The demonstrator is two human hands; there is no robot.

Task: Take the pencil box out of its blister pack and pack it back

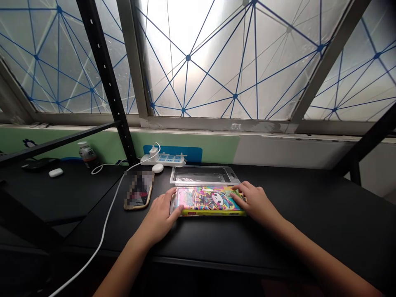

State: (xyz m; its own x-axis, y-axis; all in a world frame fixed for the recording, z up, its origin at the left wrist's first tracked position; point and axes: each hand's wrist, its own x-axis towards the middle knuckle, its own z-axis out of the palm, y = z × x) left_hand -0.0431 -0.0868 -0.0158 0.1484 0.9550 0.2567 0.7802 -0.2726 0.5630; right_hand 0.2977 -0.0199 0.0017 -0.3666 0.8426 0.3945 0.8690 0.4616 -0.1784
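Note:
A flat, brightly printed box (207, 200) with a white cartoon character and a yellow front edge lies on the black desk. My left hand (162, 210) grips its left end, thumb at the front corner and fingers toward the back. At the right end, my right hand (252, 198) holds the box with fingers bent over its top and back edge. Some of the right fingers are hidden behind the hand. Just behind the box is a clear plastic tray-like package (202, 175), lying flat.
A phone (139, 189) lies left of my left hand. Behind it are a white power strip (167, 159) and a small white rounded object (157, 168). A white cable (107, 222) crosses the desk's left side. Farther left stand a bottle (88, 153) and a black metal post (107, 78).

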